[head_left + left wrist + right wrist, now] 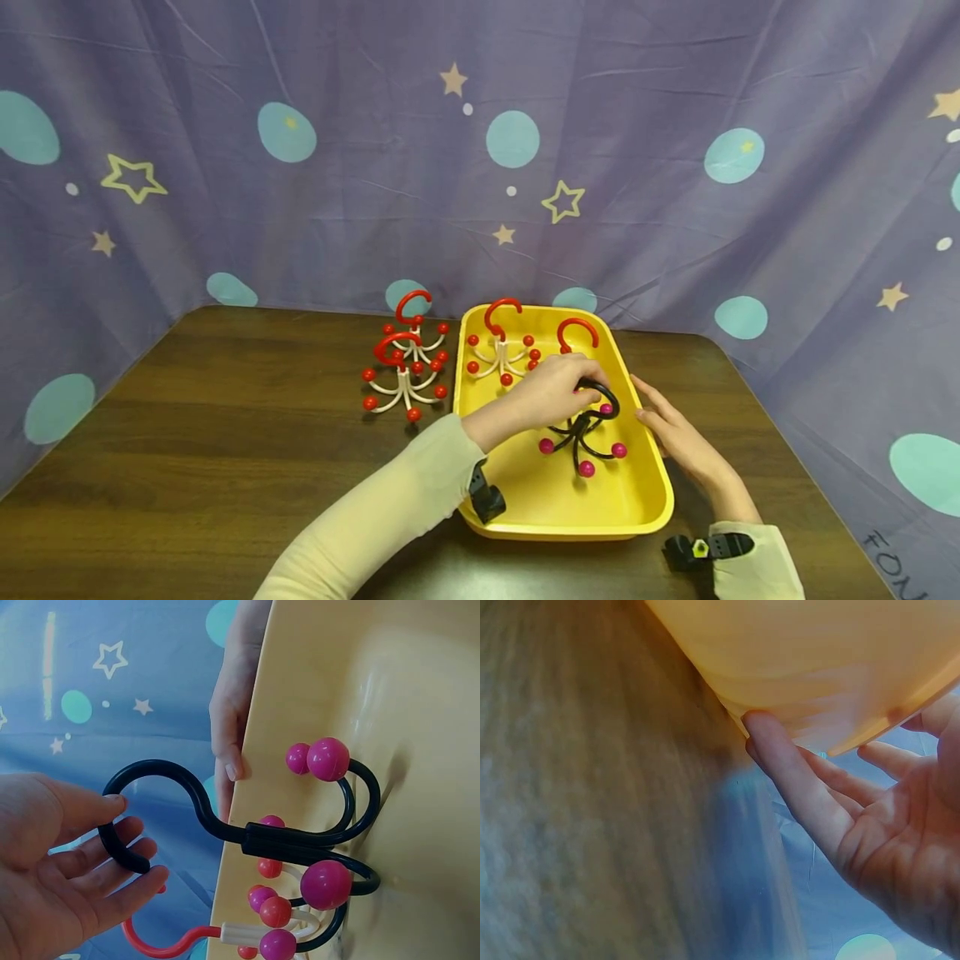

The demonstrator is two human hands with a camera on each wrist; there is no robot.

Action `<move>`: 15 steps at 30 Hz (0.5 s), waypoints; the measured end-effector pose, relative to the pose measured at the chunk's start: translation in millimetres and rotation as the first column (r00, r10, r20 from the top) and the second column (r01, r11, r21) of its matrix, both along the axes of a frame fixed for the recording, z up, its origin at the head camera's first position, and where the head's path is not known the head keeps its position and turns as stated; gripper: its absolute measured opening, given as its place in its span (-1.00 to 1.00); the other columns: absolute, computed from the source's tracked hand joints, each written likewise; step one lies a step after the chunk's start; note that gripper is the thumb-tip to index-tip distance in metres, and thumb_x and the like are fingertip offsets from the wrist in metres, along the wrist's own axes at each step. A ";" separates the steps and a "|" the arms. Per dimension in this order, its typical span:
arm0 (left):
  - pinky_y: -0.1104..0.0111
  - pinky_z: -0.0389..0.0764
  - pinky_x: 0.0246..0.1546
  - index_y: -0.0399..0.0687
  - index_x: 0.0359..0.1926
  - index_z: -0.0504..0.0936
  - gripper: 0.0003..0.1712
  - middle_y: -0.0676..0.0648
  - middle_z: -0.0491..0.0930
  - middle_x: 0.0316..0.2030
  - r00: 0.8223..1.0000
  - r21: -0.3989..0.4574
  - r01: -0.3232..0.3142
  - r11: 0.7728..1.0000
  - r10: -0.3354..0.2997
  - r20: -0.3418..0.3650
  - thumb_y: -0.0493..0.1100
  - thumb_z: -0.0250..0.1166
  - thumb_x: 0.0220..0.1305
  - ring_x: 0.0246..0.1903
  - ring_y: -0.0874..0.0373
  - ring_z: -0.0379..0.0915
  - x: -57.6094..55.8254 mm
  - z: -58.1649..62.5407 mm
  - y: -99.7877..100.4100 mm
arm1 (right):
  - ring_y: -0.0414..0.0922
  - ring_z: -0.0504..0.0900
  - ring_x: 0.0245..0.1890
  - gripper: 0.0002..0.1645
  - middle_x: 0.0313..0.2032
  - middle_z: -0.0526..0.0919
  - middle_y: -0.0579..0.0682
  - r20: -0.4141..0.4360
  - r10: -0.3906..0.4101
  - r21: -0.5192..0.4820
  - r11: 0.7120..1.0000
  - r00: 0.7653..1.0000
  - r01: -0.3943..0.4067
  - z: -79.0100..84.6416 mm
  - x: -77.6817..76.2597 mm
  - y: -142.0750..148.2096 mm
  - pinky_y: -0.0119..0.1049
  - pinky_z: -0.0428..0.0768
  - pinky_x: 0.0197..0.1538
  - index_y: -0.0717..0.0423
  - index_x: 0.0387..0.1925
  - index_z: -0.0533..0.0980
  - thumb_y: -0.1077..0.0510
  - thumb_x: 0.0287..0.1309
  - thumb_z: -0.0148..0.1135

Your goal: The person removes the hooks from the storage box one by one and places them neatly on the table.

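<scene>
Two pale sleeves (390,508) and two black wristbands (487,500) lie nearest, one of each on either side of the tray's near end. There is one yellow tray (525,492) on the table (187,433). The right hand (682,442) is at the tray's right side, fingers extended and mostly straight, touching it. The left hand (555,387) reaches over the tray from its left, thumb and fingers bent loosely round the curved top of the one black hanger (582,425), which is over the tray's right half; whether it touches the tray floor I cannot tell.

Four red hangers are farther back: two, one behind the other, on the table left of the tray (403,385) (400,310), and two inside the tray's far half, at left (501,354) and right (577,322). Behind the tray hangs one curtain (360,208).

The left wrist view shows six pink balls (328,759) on the black hanger; the head view shows only four plainly. The right wrist view alone shows the right palm and a fingertip against the tray's outer wall.
</scene>
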State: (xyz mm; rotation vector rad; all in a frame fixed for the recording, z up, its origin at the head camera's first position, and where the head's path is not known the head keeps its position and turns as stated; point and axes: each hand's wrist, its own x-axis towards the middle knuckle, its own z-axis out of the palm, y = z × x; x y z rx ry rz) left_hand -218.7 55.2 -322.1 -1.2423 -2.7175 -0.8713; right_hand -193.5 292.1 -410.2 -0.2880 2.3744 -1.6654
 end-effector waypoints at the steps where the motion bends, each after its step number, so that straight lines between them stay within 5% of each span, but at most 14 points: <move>1: 0.57 0.40 -0.24 0.02 -0.17 0.63 -0.83 0.10 0.61 -0.24 1.000 0.004 0.000 1.000 0.000 -0.003 -0.16 0.20 0.21 -0.26 0.29 0.44 0.3 0.3 -0.3 | -0.12 0.62 -0.34 -0.31 -0.08 0.38 0.38 -0.001 0.001 -0.001 1.000 1.000 -0.001 0.3 0.0 0.1 -0.13 0.62 -0.33 -0.03 0.41 -0.19 0.03 0.38 -0.20; 15: 0.59 0.40 -0.26 0.03 -0.21 0.64 -0.85 0.14 0.59 -0.30 1.000 0.073 0.008 0.997 -0.006 -0.026 -0.16 0.20 0.22 -0.31 0.36 0.41 2.4 -1.9 -7.7 | -0.10 0.61 -0.31 -0.30 -0.08 0.38 0.37 0.009 -0.004 0.012 1.000 1.000 0.004 -0.7 0.6 1.2 -0.15 0.62 -0.30 -0.04 0.41 -0.20 0.02 0.37 -0.19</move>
